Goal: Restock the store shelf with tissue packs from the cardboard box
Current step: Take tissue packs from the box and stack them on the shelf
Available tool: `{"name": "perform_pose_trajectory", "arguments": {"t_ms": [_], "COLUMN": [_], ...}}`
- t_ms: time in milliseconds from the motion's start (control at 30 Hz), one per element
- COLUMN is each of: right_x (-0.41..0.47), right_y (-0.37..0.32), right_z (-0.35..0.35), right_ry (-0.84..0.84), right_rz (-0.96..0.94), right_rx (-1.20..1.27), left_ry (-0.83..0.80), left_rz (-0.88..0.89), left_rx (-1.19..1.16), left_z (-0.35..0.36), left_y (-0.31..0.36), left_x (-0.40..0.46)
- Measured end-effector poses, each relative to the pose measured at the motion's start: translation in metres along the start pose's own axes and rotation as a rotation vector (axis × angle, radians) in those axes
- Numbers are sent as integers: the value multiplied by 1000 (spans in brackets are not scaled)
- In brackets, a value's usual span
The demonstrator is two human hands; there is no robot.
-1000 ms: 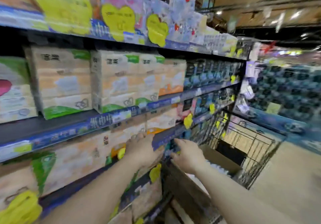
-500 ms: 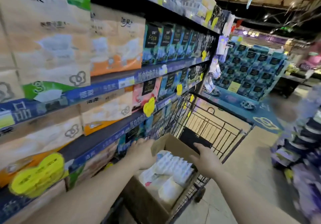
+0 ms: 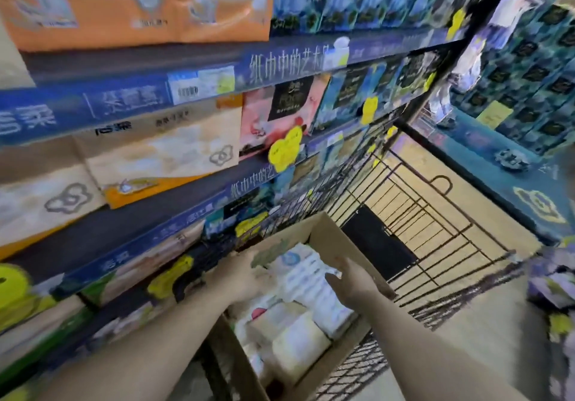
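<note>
Hands (image 3: 245, 279) (image 3: 354, 279) seemingly flank tissue pack (image 3: 306, 273).

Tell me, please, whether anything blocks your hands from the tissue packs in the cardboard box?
Nothing visible does: the cardboard box is open-topped, and the left hand and right hand already flank the white tissue pack.

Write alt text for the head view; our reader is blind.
Both hands, left hand and right hand, reach into an open cardboard box of white tissue packs in a wire cart. Stocked store shelves stand to the left.
</note>
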State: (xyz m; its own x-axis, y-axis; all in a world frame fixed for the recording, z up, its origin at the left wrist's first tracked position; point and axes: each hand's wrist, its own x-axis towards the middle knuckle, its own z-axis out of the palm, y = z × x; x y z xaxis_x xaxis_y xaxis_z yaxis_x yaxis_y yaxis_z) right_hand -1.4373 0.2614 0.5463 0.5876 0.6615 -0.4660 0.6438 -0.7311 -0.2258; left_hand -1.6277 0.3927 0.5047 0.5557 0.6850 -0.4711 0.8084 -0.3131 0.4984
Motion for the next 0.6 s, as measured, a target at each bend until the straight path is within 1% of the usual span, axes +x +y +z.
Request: {"name": "perform_pose_trajectory", "arguments": {"t_ms": [100,200,333,400,500,600], "right_x": [48,99,165,191,225,250], "right_y": [16,35,62,76,89,95], "right_z": [8,15,19,23,34,49], "right_ry": [-96,-188,-287,-339,-340,-357], "right_rz": [-36,-86,-88,-84,-66,-108], "right_rx": [-8,-53,-87,-76,-15,-13], "left_ry": [11,15,117,95,29,25], "left_rz": [-62,-151,-305,-361,-414,-487], "left_rx": [36,-39,-128,-164,-302,-404], "left_z": [20,47,91,114,146,173], "left_y": [-3,6,31,46,58,60], "left_x": [17,32,52,63,86,102]}}
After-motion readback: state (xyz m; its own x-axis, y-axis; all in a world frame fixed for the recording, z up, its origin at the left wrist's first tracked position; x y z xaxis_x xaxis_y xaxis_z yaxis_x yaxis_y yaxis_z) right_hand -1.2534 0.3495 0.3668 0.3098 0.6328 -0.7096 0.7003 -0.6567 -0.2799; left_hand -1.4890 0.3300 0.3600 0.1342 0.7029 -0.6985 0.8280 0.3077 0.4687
